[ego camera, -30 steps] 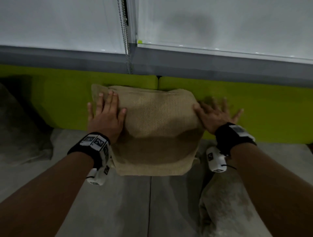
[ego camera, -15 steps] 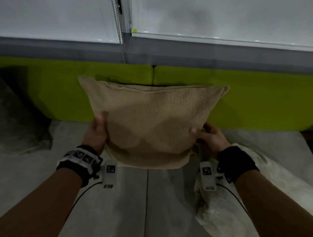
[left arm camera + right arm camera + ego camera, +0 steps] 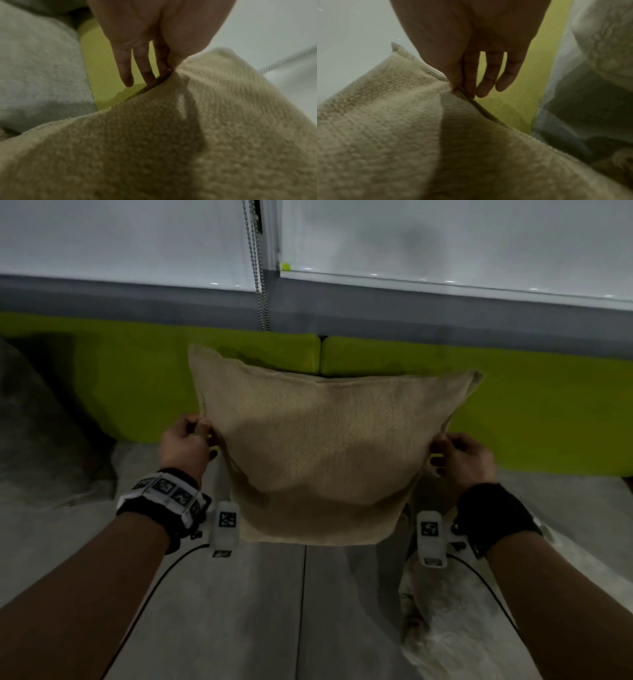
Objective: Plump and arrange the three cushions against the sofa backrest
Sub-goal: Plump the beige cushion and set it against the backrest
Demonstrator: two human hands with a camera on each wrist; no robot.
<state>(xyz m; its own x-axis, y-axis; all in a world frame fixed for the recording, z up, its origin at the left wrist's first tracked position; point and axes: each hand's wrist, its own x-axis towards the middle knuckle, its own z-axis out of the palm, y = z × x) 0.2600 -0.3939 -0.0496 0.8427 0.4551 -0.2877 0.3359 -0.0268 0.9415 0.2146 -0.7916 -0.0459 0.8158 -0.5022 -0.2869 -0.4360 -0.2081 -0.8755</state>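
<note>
**Cushion held by both side seams before the backrest**

Cushion (image 3: 318, 460) — tan, knit-textured — is held upright in front of the green backrest (image 3: 137, 385), over the grey seat (image 3: 239, 611); whether its bottom edge touches the seat cannot be told. Its two top corners stick up and its middle bulges toward the camera.

The left hand (image 3: 185, 445) pinches the left side seam; in the left wrist view the thumb and a finger close on the edge while the other fingers (image 3: 126, 70) hang straight and apart. The right hand (image 3: 460, 460) pinches the right seam the same way, two fingers (image 3: 508, 75) loose beside the fabric.

A grey cushion (image 3: 37, 422) leans at the far left, and a pale furry one (image 3: 455, 621) lies on the seat under the right arm. Behind the backrest run a grey sill and white blinds with a bead chain (image 3: 257, 268).
</note>
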